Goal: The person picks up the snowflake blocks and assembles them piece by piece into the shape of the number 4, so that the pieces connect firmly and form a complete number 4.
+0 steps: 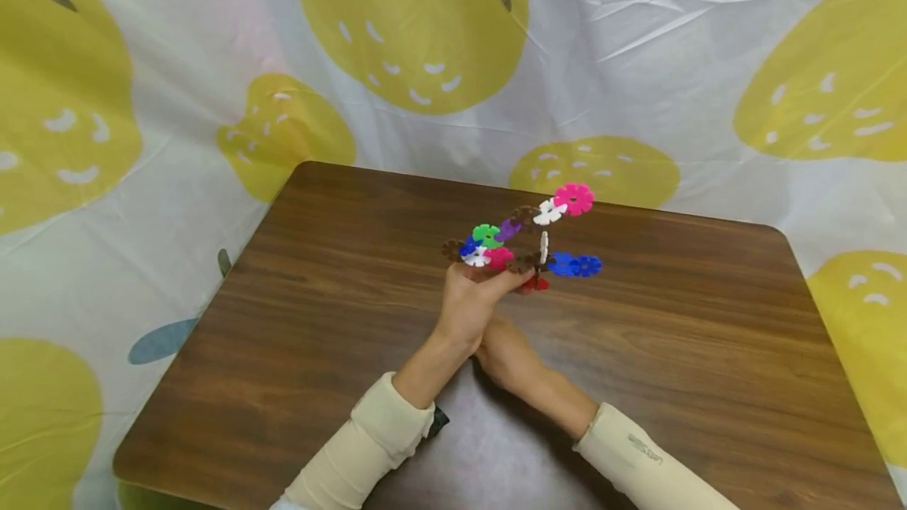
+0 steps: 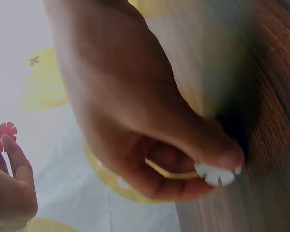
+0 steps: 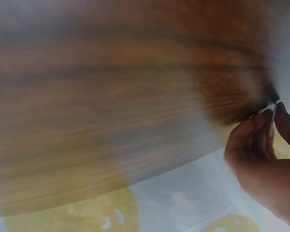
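Flower-shaped interlocking plastic discs (image 1: 506,228) form a branching, many-coloured chain above the table. My left hand (image 1: 468,301) grips its near side, thumb pointing right along a brown disc (image 1: 520,261). In the left wrist view, the left hand's thumb and finger pinch a white disc (image 2: 215,174). My right hand (image 1: 506,352) crosses beneath the left, its fingers hidden in the head view. At the left wrist view's edge, fingertips touch a red disc (image 2: 7,131) of the chain. A thin piece (image 3: 274,118) seen edge-on is pinched between thumb and fingers in the right wrist view.
Below the hands spreads a brown wood-grain table (image 1: 298,352) with rounded corners. Behind it hangs a white cloth (image 1: 680,46) printed with yellow fruit. A small dark object (image 1: 438,421) shows beside the left sleeve (image 1: 364,435).
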The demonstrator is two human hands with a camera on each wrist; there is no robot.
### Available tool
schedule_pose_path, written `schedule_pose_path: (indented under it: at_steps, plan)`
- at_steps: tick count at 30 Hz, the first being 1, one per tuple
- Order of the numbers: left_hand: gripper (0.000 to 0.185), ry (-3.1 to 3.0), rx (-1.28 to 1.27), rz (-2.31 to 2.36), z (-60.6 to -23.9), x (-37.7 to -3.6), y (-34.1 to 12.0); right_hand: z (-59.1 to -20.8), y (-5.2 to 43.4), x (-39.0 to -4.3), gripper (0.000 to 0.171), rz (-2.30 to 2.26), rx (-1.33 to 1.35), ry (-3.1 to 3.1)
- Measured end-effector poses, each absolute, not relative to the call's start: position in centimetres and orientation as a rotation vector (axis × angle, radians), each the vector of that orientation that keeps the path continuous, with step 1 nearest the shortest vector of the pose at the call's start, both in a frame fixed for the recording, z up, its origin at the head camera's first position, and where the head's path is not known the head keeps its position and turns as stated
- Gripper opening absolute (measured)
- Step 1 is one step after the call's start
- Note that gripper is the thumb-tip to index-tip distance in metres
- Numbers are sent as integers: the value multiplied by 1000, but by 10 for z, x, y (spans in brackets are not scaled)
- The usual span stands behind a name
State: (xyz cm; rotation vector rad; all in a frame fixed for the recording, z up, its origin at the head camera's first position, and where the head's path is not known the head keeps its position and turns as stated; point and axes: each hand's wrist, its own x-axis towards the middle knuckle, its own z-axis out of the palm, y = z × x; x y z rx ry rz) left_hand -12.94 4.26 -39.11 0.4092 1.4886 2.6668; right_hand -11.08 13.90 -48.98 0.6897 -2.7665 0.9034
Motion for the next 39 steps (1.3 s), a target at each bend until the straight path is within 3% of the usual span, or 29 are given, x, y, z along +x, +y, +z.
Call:
schedule_pose_path:
  at_steps: [17, 26, 32, 39]
  plan:
    - [29, 1550, 390, 2642, -390, -130, 43, -441, 219, -87, 12, 1040, 269, -2768]
    - [29, 1517, 412, 2649, -390, -129, 45, -386, 262, -86, 9, 994, 99, -2487]
    - [29, 1514, 390, 2629, -391, -128, 45, -354, 258, -77, 20, 1112, 105, -2304]
    - [28, 1522, 375, 2631, -391, -127, 46, -335, 238, -72, 15, 1244, 256, -2108]
